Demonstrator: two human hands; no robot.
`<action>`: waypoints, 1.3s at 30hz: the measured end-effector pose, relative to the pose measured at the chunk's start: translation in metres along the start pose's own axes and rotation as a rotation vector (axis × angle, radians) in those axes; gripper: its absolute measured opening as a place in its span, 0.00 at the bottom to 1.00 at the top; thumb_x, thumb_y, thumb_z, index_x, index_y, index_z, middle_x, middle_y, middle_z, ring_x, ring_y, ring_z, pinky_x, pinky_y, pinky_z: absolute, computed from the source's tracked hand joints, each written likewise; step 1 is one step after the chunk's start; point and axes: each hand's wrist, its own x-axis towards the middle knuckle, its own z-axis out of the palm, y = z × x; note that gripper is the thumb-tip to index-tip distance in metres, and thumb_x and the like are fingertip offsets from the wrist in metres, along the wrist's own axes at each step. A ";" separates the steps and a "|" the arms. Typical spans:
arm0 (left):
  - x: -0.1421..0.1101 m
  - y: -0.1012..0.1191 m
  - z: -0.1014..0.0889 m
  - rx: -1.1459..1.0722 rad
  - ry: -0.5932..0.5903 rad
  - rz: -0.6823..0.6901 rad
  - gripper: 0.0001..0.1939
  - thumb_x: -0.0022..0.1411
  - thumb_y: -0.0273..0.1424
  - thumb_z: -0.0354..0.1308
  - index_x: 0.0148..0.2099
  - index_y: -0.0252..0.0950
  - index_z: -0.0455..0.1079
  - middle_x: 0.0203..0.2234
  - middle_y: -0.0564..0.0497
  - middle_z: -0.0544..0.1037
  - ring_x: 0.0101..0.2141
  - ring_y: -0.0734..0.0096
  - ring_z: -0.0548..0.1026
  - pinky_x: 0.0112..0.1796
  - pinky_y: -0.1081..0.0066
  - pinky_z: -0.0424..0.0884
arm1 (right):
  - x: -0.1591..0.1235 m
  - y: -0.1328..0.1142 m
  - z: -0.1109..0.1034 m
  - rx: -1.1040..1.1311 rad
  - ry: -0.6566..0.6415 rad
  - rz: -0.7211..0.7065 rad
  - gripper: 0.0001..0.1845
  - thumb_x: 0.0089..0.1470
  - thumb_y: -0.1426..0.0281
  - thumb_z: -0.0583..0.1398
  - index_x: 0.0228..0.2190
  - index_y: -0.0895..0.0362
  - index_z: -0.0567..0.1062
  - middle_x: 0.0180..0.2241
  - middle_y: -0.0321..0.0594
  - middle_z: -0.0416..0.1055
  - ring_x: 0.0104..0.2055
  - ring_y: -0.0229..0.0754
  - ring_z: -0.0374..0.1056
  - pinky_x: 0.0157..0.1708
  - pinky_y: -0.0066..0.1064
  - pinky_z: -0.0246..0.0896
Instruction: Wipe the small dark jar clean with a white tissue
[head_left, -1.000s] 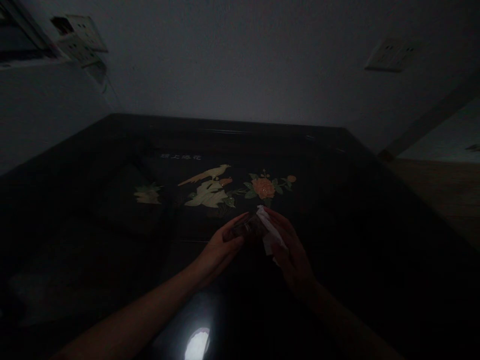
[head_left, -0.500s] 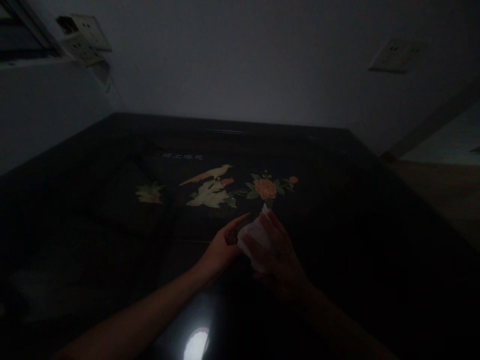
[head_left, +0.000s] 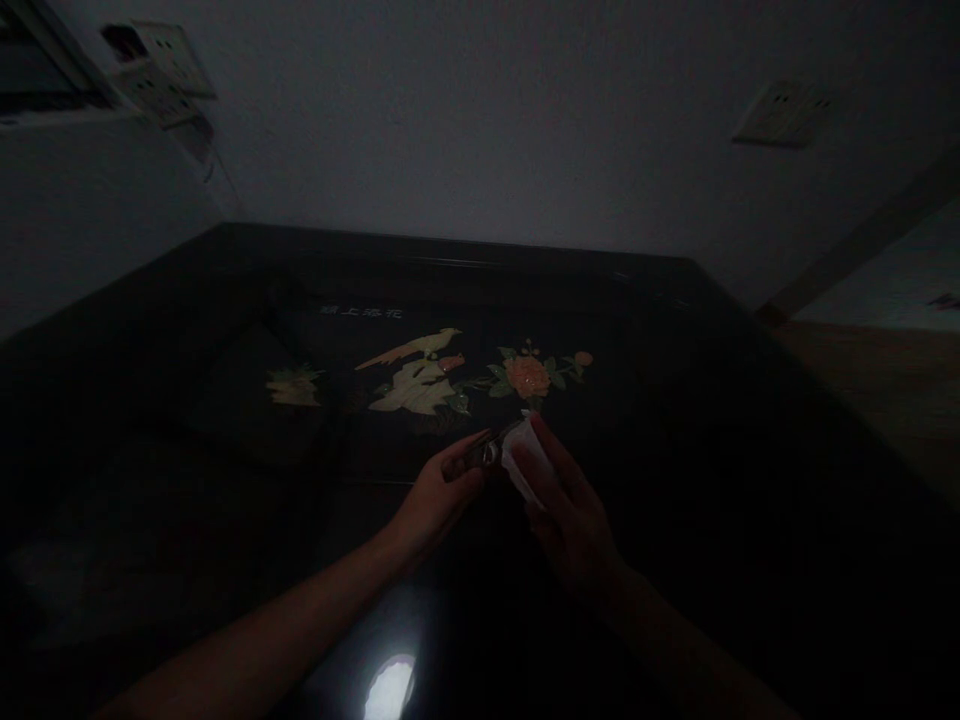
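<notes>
My left hand is closed around a small dark object with a shiny round metal part at its right end. The dim light hides what kind of thing it is. In my right hand a crumpled white tissue is pinched between thumb and fingers. The tissue sits just right of the shiny part; whether they touch I cannot tell. Both hands are above a glossy black tabletop, near an inlaid bird and an inlaid orange flower.
A pale wall rises behind the table. Sockets with something dark plugged in are at the upper left, and a double socket is at the right. Brown floor shows beyond the table's right edge. A bright lamp reflection lies on the near surface.
The tissue and my right hand have shifted right, away from the left hand, and the shiny metal part of the held object now shows. The view has moved slightly.
</notes>
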 end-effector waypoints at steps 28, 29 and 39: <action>-0.004 0.004 -0.004 0.177 -0.037 -0.040 0.37 0.35 0.20 0.69 0.53 0.36 0.71 0.49 0.44 0.78 0.51 0.52 0.74 0.51 0.62 0.69 | 0.004 -0.001 0.004 0.540 0.181 0.542 0.23 0.66 0.60 0.47 0.57 0.51 0.67 0.53 0.40 0.73 0.54 0.46 0.70 0.51 0.36 0.69; -0.004 0.003 -0.004 0.179 -0.029 -0.045 0.37 0.35 0.21 0.69 0.53 0.36 0.71 0.49 0.43 0.78 0.50 0.52 0.74 0.50 0.62 0.69 | 0.004 -0.001 0.005 0.554 0.187 0.554 0.22 0.66 0.60 0.47 0.57 0.50 0.68 0.52 0.40 0.74 0.54 0.46 0.70 0.51 0.36 0.69; -0.004 0.000 -0.005 0.190 0.013 0.009 0.34 0.39 0.25 0.71 0.52 0.35 0.71 0.46 0.43 0.79 0.49 0.52 0.75 0.50 0.62 0.69 | -0.002 -0.005 0.002 0.272 0.046 0.215 0.30 0.66 0.71 0.45 0.66 0.46 0.46 0.69 0.36 0.43 0.69 0.47 0.44 0.64 0.46 0.51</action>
